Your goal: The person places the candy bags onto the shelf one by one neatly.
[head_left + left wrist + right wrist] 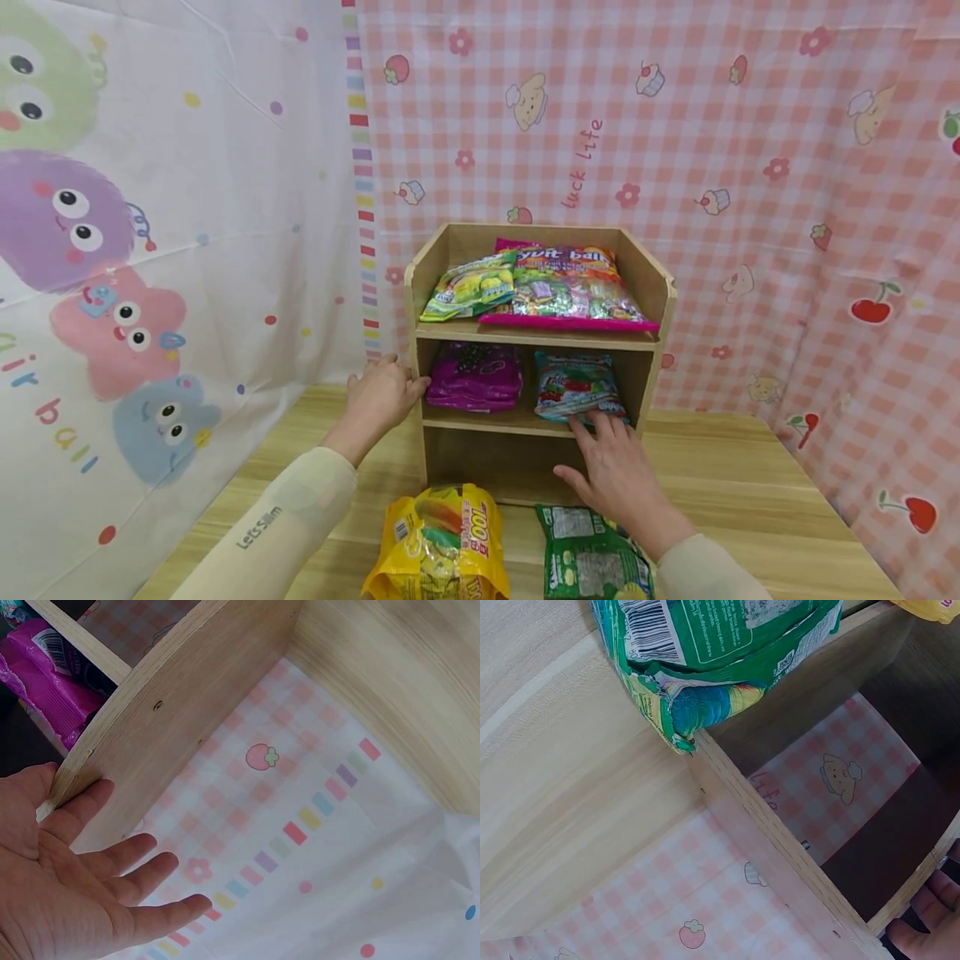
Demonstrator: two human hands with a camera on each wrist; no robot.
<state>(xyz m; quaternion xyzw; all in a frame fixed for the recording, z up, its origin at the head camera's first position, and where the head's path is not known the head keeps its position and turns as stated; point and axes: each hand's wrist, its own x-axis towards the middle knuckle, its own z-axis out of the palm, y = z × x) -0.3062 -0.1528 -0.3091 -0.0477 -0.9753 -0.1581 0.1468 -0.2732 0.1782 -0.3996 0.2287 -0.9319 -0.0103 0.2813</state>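
A small three-tier wooden shelf (534,339) stands on the table. My left hand (381,397) is at its left side panel; in the left wrist view the thumb and index finger (84,806) pinch the panel's front edge, and the other fingers spread apart. On the middle tier, a light-blue candy bag (576,385) with red fruit lies at the right. Fingertips of my right hand (618,467) touch its lower front edge, with the thumb held apart. To its left on that tier sits a purple bag (476,379).
The top tier carries a fruit-balls candy bag (570,287) and a yellow-green bag (471,287). In front of the shelf, a yellow bag (442,546) and a green bag (596,558) lie on the wooden table (720,483). Patterned cloth (480,108) hangs behind.
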